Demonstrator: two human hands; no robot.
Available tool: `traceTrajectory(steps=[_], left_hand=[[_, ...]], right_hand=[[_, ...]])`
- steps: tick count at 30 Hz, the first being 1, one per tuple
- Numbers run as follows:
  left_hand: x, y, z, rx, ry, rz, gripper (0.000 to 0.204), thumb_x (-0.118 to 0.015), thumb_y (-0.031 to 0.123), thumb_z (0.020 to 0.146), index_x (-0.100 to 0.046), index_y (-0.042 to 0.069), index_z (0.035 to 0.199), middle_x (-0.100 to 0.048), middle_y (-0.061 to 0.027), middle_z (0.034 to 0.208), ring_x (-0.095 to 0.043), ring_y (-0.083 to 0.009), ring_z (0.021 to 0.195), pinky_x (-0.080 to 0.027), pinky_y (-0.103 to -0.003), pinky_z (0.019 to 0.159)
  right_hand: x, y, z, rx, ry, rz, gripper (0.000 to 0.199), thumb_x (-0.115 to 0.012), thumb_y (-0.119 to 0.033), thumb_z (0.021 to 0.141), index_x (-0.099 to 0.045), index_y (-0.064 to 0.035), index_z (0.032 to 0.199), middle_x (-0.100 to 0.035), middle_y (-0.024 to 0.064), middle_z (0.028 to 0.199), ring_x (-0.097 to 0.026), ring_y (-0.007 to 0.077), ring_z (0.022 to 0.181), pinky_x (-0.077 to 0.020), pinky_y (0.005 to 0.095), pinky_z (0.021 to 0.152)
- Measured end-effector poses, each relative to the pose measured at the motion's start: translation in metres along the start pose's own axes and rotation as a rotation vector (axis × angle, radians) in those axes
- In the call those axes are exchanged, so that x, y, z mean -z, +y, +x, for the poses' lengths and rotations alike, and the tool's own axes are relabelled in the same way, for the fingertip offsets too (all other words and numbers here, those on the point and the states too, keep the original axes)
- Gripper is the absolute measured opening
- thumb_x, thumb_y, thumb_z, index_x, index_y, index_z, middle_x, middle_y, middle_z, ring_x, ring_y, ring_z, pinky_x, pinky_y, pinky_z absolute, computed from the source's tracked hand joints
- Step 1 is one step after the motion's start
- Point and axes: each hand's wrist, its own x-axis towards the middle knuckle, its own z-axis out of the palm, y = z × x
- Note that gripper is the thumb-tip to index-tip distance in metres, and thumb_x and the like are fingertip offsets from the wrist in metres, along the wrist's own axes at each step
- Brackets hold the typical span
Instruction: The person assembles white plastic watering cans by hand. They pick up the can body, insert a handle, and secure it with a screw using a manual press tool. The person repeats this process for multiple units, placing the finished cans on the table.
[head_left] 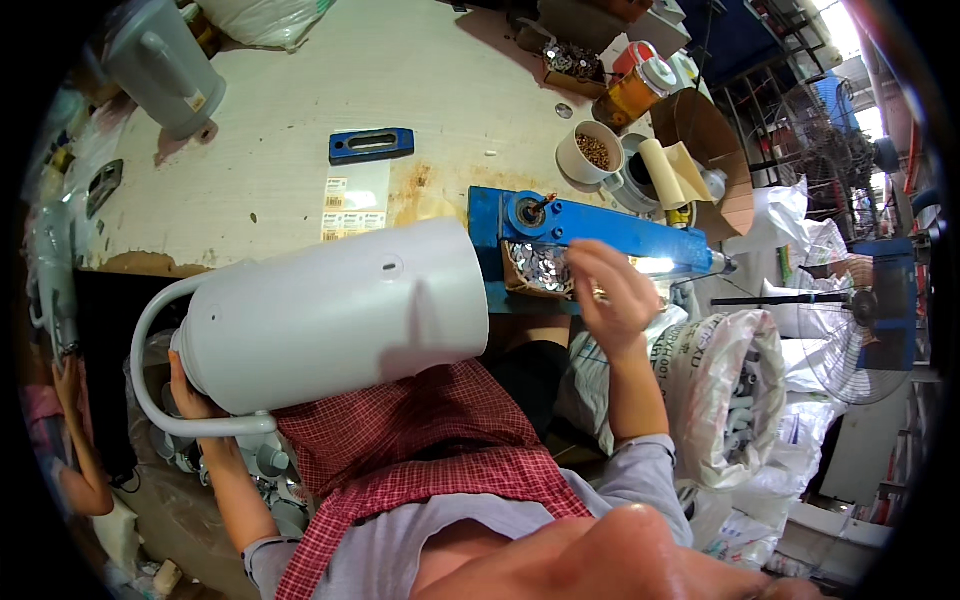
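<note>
A large light-grey plastic jug body lies on its side across my lap, over the table's near edge. Its side shows small holes, and a curved handle loops round its left end. My left hand grips that end from below, passing inside the handle; some fingers are hidden behind the jug. To the right, my right hand hovers at a small box of shiny metal discs, its fingers bent and apart from the thumb. I see nothing between them. The box sits against a blue metal machine.
A blue tool with a slot and a sticker sheet lie on the table. A cup of small brass-coloured parts stands behind the machine. Another grey jug is far left. Right are sacks and a fan.
</note>
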Motion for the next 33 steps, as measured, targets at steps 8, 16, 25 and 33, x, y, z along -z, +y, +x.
traceTrajectory(steps=[8, 16, 25, 33], left_hand=[[-0.016, -0.009, 0.016, -0.015, -0.017, -0.012, 0.054, -0.044, 0.045, 0.102, -0.056, 0.001, 0.129, -0.065, -0.0141, 0.119, -0.066, -0.0232, 0.104, -0.055, -0.035, 0.087], [-0.021, -0.011, 0.026, -0.005, -0.081, -0.154, 0.051, -0.046, 0.044, 0.101, -0.054, 0.005, 0.132, -0.062, -0.0132, 0.125, -0.061, -0.0228, 0.112, -0.053, -0.036, 0.092], [-0.143, -0.074, 0.049, -0.142, -0.344, -0.015, 0.042, -0.052, 0.037, 0.099, -0.058, 0.001, 0.118, -0.066, -0.0101, 0.106, -0.065, -0.0192, 0.096, -0.054, -0.035, 0.083], [-0.245, -0.131, 0.012, -0.201, -0.706, 0.127, 0.050, -0.061, 0.048, 0.095, -0.065, -0.001, 0.086, -0.060, -0.0030, 0.080, -0.054, -0.0094, 0.074, -0.043, -0.024, 0.066]], right_hand=[[-0.015, 0.016, 0.059, 0.228, 0.123, -0.090, 0.027, -0.075, 0.006, 0.066, -0.073, -0.0041, 0.091, -0.072, 0.0081, 0.094, -0.067, 0.0222, 0.074, -0.0538, 0.0304, 0.064], [-0.006, 0.000, 0.047, 0.036, 0.108, 0.058, 0.030, -0.079, -0.001, 0.068, -0.070, 0.0004, 0.096, -0.070, 0.0135, 0.097, -0.068, 0.0261, 0.079, -0.0541, 0.0325, 0.070], [0.022, 0.011, -0.064, -0.773, 0.291, 0.639, 0.026, -0.069, 0.008, 0.081, -0.062, 0.0043, 0.106, -0.062, 0.0065, 0.104, -0.060, 0.0157, 0.094, -0.0475, 0.0283, 0.084], [0.068, 0.070, -0.131, -0.927, 0.549, 0.483, 0.027, -0.065, -0.002, 0.091, -0.061, 0.0040, 0.117, -0.064, 0.0067, 0.110, -0.061, 0.0167, 0.104, -0.0462, 0.0296, 0.094]])
